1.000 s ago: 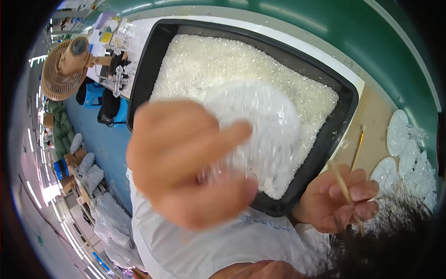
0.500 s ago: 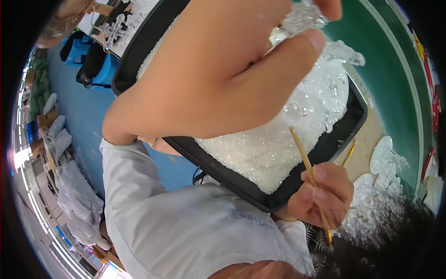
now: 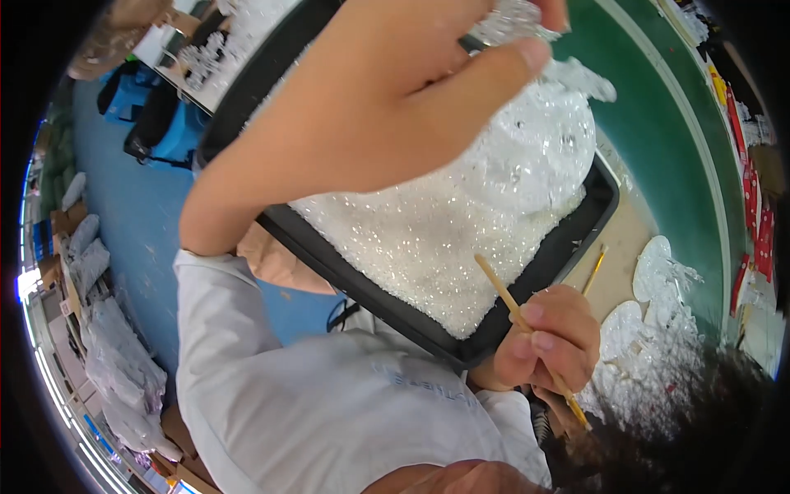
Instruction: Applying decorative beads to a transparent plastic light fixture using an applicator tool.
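My left hand (image 3: 387, 107) reaches over a black tray (image 3: 597, 210) filled with white, glittering granules (image 3: 428, 263). Its thumb and fingers pinch a clear, ridged piece (image 3: 514, 23) near the top of the view; some fingertips are out of sight. Below it, a clear, disc-like piece (image 3: 535, 152) rests on the granules, with a knobbly clear part (image 3: 588, 80) jutting out beyond the tray's edge. Whether these clear parts are joined, I cannot tell. Beside the tray's near corner, my right hand (image 3: 553, 336) grips a thin wooden stick (image 3: 496, 281) with a yellow lower end, its upper tip over the granules.
Right of the tray, a second thin yellow stick (image 3: 594, 270) lies on a beige surface near several clear, disc-based pieces (image 3: 654, 272). A green surface (image 3: 658, 115) curves along the right. Blue-and-black objects (image 3: 169, 123) stand on the blue floor at left, with plastic-wrapped bundles (image 3: 123, 370) further down.
Both hands and the tray appear further left in view. My left hand sits higher, exposing more granules beneath it. The stick's upper tip has shifted left and down; both grips stay the same.
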### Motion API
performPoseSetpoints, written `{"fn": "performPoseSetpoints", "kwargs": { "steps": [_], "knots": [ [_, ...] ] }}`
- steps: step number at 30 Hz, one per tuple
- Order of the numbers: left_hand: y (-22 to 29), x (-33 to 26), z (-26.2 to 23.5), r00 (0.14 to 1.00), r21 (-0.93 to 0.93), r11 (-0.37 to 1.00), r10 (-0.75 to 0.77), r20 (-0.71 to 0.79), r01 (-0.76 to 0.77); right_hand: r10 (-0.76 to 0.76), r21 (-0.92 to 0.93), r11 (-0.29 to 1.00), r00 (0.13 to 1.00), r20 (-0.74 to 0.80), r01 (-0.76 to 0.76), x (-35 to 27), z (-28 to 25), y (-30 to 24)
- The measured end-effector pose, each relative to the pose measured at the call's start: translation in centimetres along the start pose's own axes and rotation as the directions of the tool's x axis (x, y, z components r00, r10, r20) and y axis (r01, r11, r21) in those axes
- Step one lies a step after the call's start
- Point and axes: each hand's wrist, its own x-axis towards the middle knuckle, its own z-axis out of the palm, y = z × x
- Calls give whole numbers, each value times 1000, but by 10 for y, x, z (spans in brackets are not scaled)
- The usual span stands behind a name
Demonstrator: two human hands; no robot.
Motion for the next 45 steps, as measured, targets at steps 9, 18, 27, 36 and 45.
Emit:
{"fn": "performPoseSetpoints", "kwargs": {
  "steps": [9,18,27,36,45],
  "knots": [
    [3,116,32,971,25,979,205,-127,-203,-1,73,997,977,-213,17,-23,-8,6],
    [-135,277,69,995,734,672,79,56,-95,109,102,992,902,-419,-73,-21,9,5],
    [-35,173,-61,990,966,253,112,-83,53,180,189,976,882,-435,-106,-26,4,4],
    [-191,73,-349,884,905,-54,-196,-425,423,230,131,972,911,-341,-196,-13,11,3],
    [-247,177,-327,811,559,592,-361,-460,580,413,271,903,845,-340,-333,-14,-2,4]
  ]
}}
